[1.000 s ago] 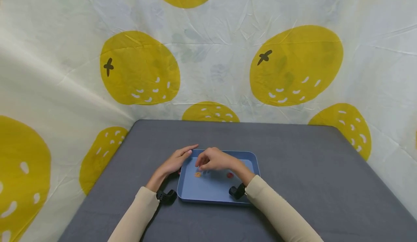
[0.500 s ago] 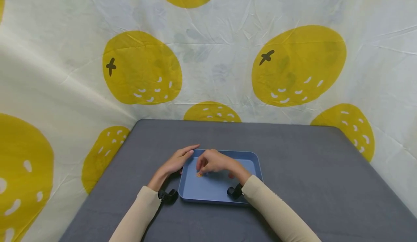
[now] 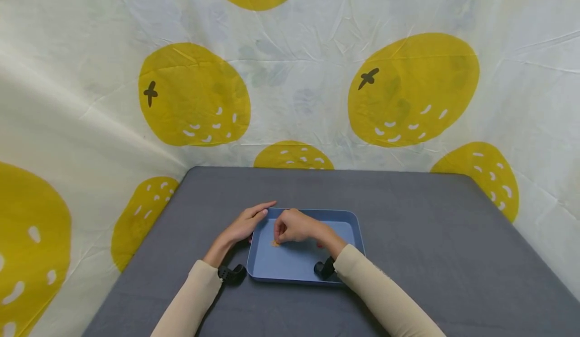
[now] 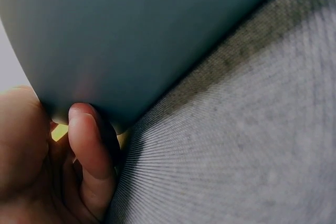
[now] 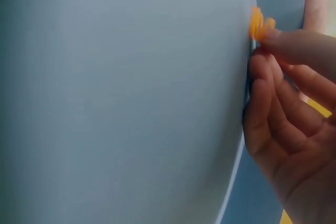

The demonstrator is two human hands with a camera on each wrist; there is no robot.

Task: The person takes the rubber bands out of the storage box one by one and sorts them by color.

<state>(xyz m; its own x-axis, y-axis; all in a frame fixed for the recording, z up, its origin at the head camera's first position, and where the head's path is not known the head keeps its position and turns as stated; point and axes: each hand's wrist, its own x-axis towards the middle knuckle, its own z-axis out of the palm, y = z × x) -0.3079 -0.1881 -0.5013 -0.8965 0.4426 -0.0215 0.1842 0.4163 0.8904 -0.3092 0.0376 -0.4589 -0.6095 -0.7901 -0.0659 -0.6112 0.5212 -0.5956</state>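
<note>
A blue tray point(image 3: 299, 265) lies on the grey table near me. My left hand point(image 3: 259, 212) rests with straight fingers on the tray's far left corner. In the left wrist view its thumb point(image 4: 89, 150) lies against the tray's outer wall point(image 4: 131, 40). My right hand point(image 3: 280, 235) reaches into the tray with curled fingers and pinches a small orange piece point(image 3: 275, 244) on the tray floor. The right wrist view shows that orange piece point(image 5: 259, 23) at my fingertips point(image 5: 294, 45), against the tray floor point(image 5: 126, 98).
The grey table point(image 3: 430, 236) stretches wide to the right and behind the tray. A white cloth with yellow fruit prints point(image 3: 408, 90) hangs round the table's back and sides. Black wrist cameras point(image 3: 232, 273) sit at both cuffs.
My right hand has drawn left and down onto the orange piece, and its fingers have curled round it. Its wrist now covers the small red piece. The left hand has stayed put.
</note>
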